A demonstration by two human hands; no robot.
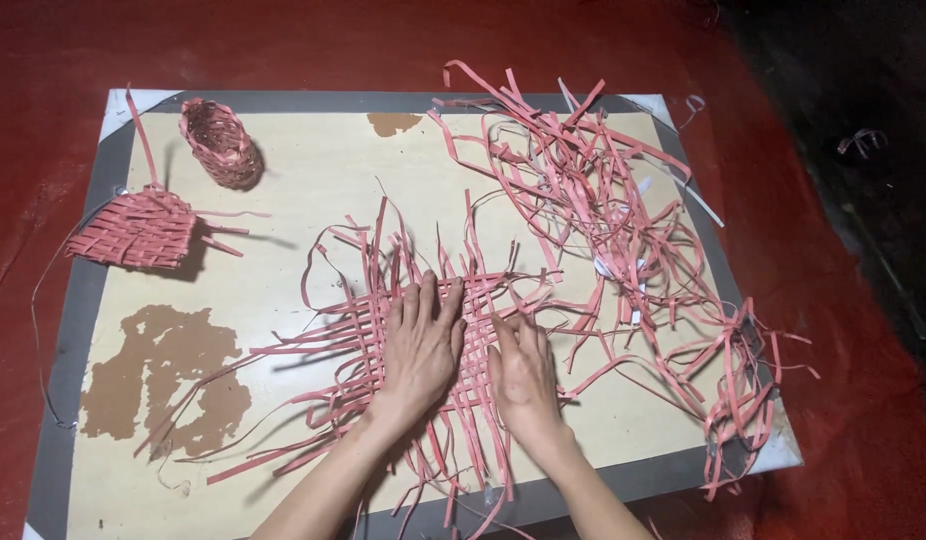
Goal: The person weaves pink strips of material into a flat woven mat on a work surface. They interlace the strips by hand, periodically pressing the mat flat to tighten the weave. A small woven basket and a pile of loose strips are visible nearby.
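Both our hands flat, fingers spread, on woven mat (453, 350) mid-board (313, 190): left hand (420, 345) pinning, right hand (523, 375) at edge. Risk: we lift pressure, strips spring, weave loosens; loose strips (593, 200) snag.

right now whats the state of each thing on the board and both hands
woven mat: unfinished, flat, strip ends loose on all sides
left hand: open, pressed flat on the mat
right hand: fingers bent, on the mat's right part
small basket: woven, lying on its side
flat woven piece: partly woven, untouched
loose strips: tangled, unwoven
board: surface peeled in patches
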